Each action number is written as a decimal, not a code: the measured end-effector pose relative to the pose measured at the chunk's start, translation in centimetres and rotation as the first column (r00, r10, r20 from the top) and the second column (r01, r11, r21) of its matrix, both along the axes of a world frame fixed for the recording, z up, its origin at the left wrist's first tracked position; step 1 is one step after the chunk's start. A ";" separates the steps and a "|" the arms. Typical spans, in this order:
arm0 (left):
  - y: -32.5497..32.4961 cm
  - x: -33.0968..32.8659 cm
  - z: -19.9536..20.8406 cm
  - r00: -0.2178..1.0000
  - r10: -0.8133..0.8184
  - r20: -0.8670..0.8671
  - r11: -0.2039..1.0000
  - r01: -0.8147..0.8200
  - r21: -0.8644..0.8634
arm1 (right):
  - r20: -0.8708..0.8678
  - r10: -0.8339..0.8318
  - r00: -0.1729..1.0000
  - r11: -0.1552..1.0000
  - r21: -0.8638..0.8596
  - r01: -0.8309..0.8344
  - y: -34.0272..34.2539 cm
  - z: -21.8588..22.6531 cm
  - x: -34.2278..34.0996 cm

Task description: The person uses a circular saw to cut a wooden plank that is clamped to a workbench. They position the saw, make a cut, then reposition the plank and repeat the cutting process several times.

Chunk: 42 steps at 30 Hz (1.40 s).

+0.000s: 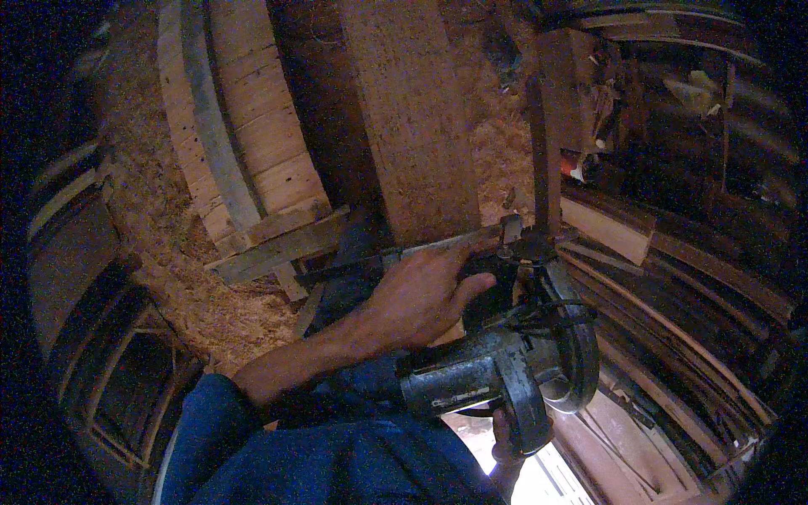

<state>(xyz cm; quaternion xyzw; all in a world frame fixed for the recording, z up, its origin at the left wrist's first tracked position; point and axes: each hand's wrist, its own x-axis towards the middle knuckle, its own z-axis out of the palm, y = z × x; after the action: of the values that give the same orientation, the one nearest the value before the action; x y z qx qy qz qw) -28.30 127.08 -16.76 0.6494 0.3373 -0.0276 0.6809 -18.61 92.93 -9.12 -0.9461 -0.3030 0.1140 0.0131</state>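
Observation:
My right hand (505, 433) is wrapped around the rear handle of a worn, dark metal circular saw (459, 374), at the lower centre. The saw's round blade guard (581, 362) faces right. My left hand (421, 290) reaches across in front of the saw, its thumb stretched out and apart from the index finger. It lies against a long narrow bar (412, 251) with a small block at its right end. The bar crosses the near end of a wide wooden board (412, 126). The saw's blade and some left fingertips are hidden.
To the left stands a low bench of planks (252, 109) with a grey strip along it. Sawdust (160, 244) covers the floor. A dark upright post (545, 151) rises beyond the saw. Stacked long boards (673, 328) lie to the right, and frames (126, 379) lean at the lower left.

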 end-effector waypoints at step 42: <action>5.6 0.3 1.5 0.987 0.129 -0.098 0.978 -0.110 0.177 | -0.373 0.124 0.919 0.729 0.663 0.171 11.5 -1.3 1.4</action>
<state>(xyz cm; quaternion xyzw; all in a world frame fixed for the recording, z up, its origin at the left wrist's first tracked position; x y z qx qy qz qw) -27.99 132.65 -15.23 0.6816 0.4135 0.0070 0.6037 -17.20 104.45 -10.40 -0.8351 -0.3023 0.1813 0.4224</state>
